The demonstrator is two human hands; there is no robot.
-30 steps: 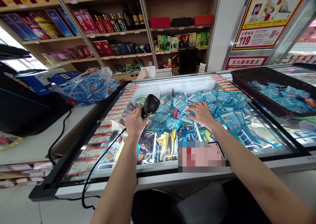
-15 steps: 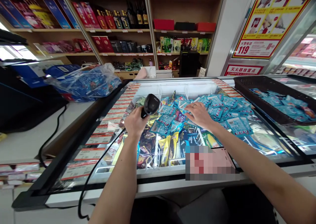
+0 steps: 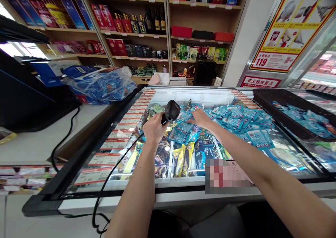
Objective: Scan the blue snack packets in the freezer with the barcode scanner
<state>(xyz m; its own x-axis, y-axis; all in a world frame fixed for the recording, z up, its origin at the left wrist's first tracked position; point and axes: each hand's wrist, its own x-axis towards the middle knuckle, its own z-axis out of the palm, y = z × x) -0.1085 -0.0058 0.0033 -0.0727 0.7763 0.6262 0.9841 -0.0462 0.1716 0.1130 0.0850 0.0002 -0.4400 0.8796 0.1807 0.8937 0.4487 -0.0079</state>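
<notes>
My left hand (image 3: 154,128) is wrapped round the handle of a black barcode scanner (image 3: 172,110), its head pointing away and to the right. A cable runs from it down to the lower left. My right hand (image 3: 201,119) reaches over a heap of blue snack packets (image 3: 236,117), thumb and fingers apart, fingertips beside a blue packet (image 3: 184,116) near the scanner head. Whether the fingertips touch it is hard to tell. The packets lie on the glass top of a chest freezer (image 3: 181,188), with wrapped ice creams (image 3: 183,157) visible below the glass.
A dark plastic basket (image 3: 265,100) with more blue packets stands at the right. At the left, a clear bag of blue packs (image 3: 105,86) rests on the counter. A partly blurred phone (image 3: 243,171) lies at the near freezer edge. Stocked shelves (image 3: 141,35) stand behind.
My right hand has moved left over the heap, closer to the scanner. My left hand still grips the scanner. The whole view has shifted slightly.
</notes>
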